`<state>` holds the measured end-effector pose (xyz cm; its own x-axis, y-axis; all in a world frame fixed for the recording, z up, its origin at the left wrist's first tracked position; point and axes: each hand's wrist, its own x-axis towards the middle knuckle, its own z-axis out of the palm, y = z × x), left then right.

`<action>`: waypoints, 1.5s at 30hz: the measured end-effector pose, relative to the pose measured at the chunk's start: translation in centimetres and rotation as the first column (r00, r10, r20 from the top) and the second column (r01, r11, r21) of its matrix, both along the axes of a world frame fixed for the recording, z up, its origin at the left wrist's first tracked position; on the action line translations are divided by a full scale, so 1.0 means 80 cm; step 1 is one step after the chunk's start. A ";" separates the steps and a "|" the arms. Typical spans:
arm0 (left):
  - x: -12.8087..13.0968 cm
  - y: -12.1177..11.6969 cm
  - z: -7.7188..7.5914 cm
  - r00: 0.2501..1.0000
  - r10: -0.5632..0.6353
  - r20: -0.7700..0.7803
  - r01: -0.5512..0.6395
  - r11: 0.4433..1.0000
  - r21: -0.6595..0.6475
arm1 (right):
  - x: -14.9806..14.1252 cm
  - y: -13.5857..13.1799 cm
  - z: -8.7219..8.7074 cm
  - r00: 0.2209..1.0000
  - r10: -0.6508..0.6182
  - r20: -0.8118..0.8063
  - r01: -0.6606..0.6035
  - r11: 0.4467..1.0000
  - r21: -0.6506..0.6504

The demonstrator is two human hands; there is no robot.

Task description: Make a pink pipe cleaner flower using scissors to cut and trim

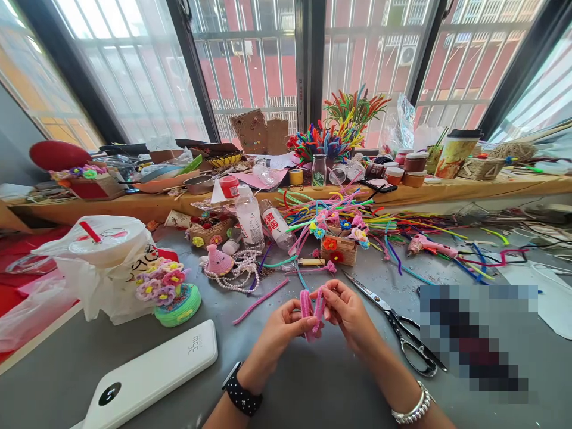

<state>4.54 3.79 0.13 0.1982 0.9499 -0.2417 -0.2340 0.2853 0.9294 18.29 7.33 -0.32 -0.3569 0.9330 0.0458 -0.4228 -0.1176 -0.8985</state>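
Nearest the viewer, a white power bank (pixel 156 372) lies slantwise on the grey table (pixel 308 399), to the left of the watch (pixel 243 387) on the left wrist. Just beyond, the left hand (pixel 279 325) is closed on a pink fuzzy piece (pixel 305 305), thumb across its near end, while the right hand (pixel 351 310) pinches its right-hand strand near the top. The piece sits between the two hands, its long sides roughly upright and parted in a narrow V; how its lower end joins is hidden by the fingers. Scissors (pixel 379 302) lie just right of the right hand, blades pointing away and leftward. Left of and beyond the left hand, the nearer one, a loose pink stem (pixel 260 302) runs aslant, its far end towards the right. Farther back stand a small flowered basket (pixel 343 250) and many coloured stems (pixel 292 205).
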 end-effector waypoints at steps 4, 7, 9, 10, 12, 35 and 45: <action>0.000 0.000 0.001 1.000 -0.011 -0.011 0.011 1.000 0.010 | 0.003 -0.001 0.002 0.994 -0.040 0.104 0.024 0.988 0.154; 0.001 0.001 0.000 1.000 0.019 -0.012 -0.019 1.000 0.021 | 0.003 -0.001 0.000 0.987 -0.093 0.130 0.067 0.979 0.191; 0.000 0.001 -0.002 0.999 0.040 -0.012 -0.040 0.999 0.023 | 0.002 -0.001 -0.002 0.983 -0.122 0.134 0.095 0.976 0.195; 0.000 0.002 -0.003 0.999 0.050 -0.009 -0.050 0.999 0.021 | 0.001 -0.001 -0.003 0.983 -0.128 0.134 0.101 0.976 0.195; -0.001 0.002 -0.005 0.998 0.058 -0.001 -0.058 0.998 0.020 | 0.000 -0.002 -0.004 0.984 -0.125 0.127 0.099 0.977 0.191; 0.001 0.000 0.001 0.990 0.106 -0.096 -0.095 0.990 0.105 | 0.002 0.004 -0.011 0.987 -0.069 0.148 0.055 0.994 0.092; -0.004 -0.001 0.003 1.000 0.003 -0.011 -0.003 1.000 0.022 | 0.008 0.004 -0.007 0.977 0.199 -0.073 -0.206 0.972 -0.112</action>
